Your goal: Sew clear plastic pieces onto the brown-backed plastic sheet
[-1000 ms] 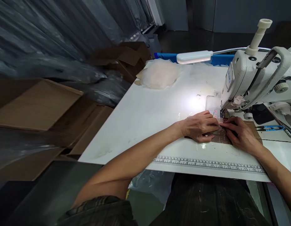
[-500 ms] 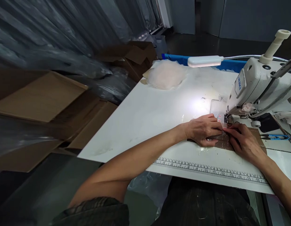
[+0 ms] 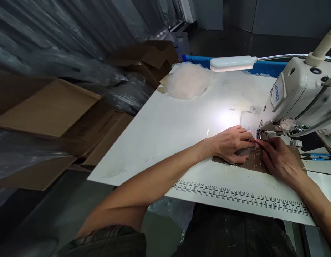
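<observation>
A small piece of sheer whitish fabric (image 3: 251,132) with a faint pink mark lies at the presser foot (image 3: 258,134) of a white sewing machine (image 3: 294,89). My left hand (image 3: 232,144) comes at it from the left, fingers curled and closed on its near edge, the thumb lower down. From the right, my right hand (image 3: 281,160) pinches the same edge just in front of the foot, its fingertips nearly touching the left ones. Part of the fabric is hidden under my fingers. Beneath both hands is a brown plate (image 3: 258,164) set in the white table.
Blue thread snips (image 3: 317,157) lie right of my right hand. A pile of pale peach sheer pieces (image 3: 188,81) rests at the table's far left corner. A white lamp (image 3: 233,63) hangs over the back. A printed ruler (image 3: 235,196) follows the front edge; cardboard boxes (image 3: 47,107) stand left.
The view has shifted slightly, bringing the machine larger and further right. Both hands have edged toward the presser foot with the fabric, and less of its pink marking shows.
</observation>
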`<state>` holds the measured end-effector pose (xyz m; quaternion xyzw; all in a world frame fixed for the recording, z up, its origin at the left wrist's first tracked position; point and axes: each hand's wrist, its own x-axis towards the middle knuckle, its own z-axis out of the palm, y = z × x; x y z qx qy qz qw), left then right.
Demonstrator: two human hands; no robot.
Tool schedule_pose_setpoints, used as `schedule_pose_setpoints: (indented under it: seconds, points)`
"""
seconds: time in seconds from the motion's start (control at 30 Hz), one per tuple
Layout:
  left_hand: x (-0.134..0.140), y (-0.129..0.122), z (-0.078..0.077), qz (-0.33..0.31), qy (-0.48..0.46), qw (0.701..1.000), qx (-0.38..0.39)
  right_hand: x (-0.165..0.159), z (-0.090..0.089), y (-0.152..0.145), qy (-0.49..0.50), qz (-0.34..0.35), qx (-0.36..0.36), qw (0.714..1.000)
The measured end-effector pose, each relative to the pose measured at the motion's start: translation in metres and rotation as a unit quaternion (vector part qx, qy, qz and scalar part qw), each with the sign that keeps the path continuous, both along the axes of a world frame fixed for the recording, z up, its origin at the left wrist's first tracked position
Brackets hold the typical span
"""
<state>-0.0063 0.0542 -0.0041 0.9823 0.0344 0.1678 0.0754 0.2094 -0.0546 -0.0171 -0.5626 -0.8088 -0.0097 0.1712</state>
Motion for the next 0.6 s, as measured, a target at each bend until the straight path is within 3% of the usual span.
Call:
schedule_pose_setpoints:
  seconds: [0.23,0.4,0.6]
  points:
    - [0.006,0.003,-0.007,0.019,-0.02,1.0,0.008,0.004,0.008,-0.004,0.13,-0.015,-0.011,0.991]
    - [0.01,0.006,-0.011,0.043,-0.027,0.999,-0.017,0.006,0.011,-0.004,0.141,-0.007,-0.021,0.99]
    - [0.009,0.003,-0.008,0.097,-0.099,0.983,-0.119,0.002,0.008,-0.007,0.101,0.033,-0.018,0.994]
